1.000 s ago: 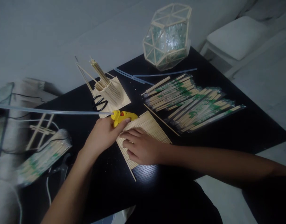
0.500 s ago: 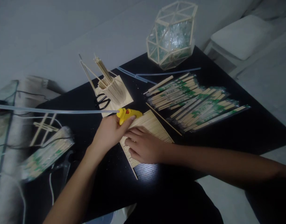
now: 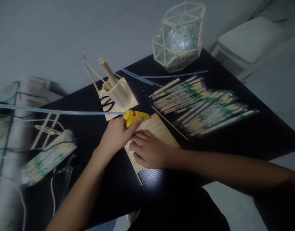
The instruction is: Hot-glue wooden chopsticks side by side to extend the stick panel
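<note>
My left hand (image 3: 116,136) is wrapped round a yellow glue gun (image 3: 135,116), whose nozzle rests at the upper edge of a flat panel of wooden sticks (image 3: 159,131). A long clear glue stick (image 3: 53,111) juts out of the gun's back to the left. My right hand (image 3: 148,150) lies flat on the stick panel with its fingers spread, pressing it onto the black table (image 3: 246,141).
Packs of wrapped chopsticks (image 3: 202,102) lie to the right. A stick-built cup on a base (image 3: 116,91) stands behind the gun, with black scissors (image 3: 106,103) beside it. A faceted stick-and-plastic shape (image 3: 178,35) is at the back. More chopstick packs (image 3: 48,157) and cables lie at left.
The glue gun in my left hand has slid slightly to the right along the panel's upper edge. My right hand stays pressed on the panel.
</note>
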Action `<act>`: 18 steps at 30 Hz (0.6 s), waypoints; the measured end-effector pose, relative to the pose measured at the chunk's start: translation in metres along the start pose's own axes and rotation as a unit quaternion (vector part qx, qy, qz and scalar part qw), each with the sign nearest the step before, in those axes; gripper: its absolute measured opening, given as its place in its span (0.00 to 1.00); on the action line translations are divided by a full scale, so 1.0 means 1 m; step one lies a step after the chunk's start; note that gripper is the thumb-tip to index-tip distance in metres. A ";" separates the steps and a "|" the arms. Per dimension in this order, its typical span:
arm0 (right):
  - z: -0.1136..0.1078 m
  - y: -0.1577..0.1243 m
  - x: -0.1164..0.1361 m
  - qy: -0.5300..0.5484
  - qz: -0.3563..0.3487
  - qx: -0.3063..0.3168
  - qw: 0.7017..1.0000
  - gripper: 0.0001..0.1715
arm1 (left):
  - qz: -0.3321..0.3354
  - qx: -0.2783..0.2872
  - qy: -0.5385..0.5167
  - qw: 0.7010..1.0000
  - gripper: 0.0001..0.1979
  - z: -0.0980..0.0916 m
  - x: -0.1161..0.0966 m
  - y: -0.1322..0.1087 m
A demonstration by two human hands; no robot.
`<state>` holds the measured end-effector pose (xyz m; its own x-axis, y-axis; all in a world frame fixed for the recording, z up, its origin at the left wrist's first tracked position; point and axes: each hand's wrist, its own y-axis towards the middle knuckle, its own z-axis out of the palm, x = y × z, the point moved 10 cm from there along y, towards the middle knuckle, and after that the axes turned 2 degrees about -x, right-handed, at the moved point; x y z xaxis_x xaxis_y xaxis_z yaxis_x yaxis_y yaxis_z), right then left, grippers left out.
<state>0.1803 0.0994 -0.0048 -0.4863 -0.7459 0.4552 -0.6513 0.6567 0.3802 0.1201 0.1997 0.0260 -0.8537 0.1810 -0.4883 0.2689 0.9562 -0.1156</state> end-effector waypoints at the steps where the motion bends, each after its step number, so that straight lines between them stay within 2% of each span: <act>1: 0.000 0.000 0.000 0.001 -0.001 -0.001 1.000 0.09 | 0.001 0.002 0.003 1.000 0.28 0.000 0.000 0.000; 8: -0.001 0.000 -0.001 0.007 0.008 -0.001 1.000 0.09 | -0.008 0.008 0.024 1.000 0.29 -0.006 0.006 -0.005; 18: 0.000 0.000 -0.002 -0.007 0.010 -0.001 1.000 0.08 | 0.009 0.001 -0.010 1.000 0.26 0.007 -0.012 0.007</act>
<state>0.1813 0.1003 -0.0058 -0.5083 -0.7336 0.4511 -0.6393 0.6724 0.3731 0.1352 0.2027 0.0254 -0.8397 0.1945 -0.5071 0.2855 0.9523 -0.1076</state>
